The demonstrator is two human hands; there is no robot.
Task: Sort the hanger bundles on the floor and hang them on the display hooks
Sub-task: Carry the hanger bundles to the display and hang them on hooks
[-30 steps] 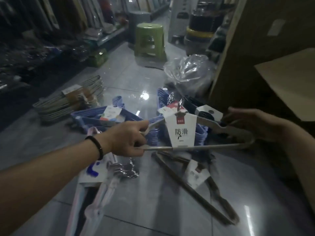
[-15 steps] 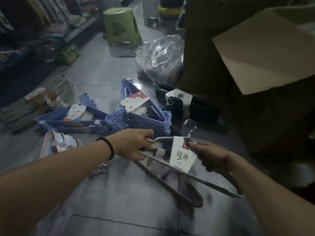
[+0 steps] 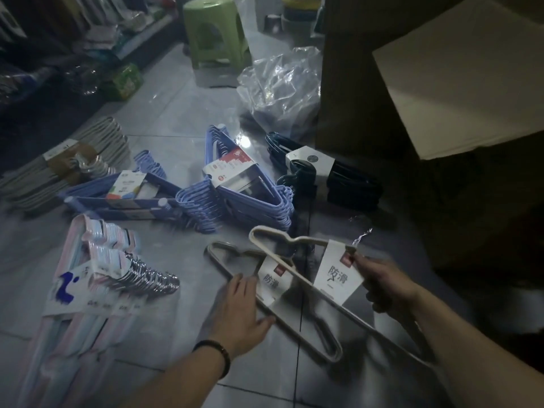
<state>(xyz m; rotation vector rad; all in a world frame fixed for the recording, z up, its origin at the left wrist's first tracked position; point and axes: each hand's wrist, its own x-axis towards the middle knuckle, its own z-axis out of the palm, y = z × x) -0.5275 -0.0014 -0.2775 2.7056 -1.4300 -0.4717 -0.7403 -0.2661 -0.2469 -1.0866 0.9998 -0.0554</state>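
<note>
Two beige hanger bundles with white paper labels are low in the middle. My right hand [image 3: 382, 285] grips the upper beige bundle [image 3: 282, 235] near its label and hook. The second beige bundle [image 3: 297, 329] lies on the tiled floor, and my left hand [image 3: 243, 312] reaches onto it with fingers spread over its bar. Around them lie a pink and pale-blue bundle [image 3: 88, 290] with chrome hooks, two blue bundles [image 3: 253, 198] [image 3: 123, 195], a dark bundle [image 3: 332, 175] and a grey-white bundle [image 3: 59, 169].
A crumpled clear plastic bag [image 3: 279, 83] and a green stool [image 3: 216, 33] stand further down the aisle. An open cardboard box [image 3: 459, 83] rises on the right. Shelves of goods [image 3: 73, 48] line the left side.
My left hand has let go of the lifted beige bundle and dropped to the one on the floor. My right hand holds the lifted bundle alone, lower and nearer the floor.
</note>
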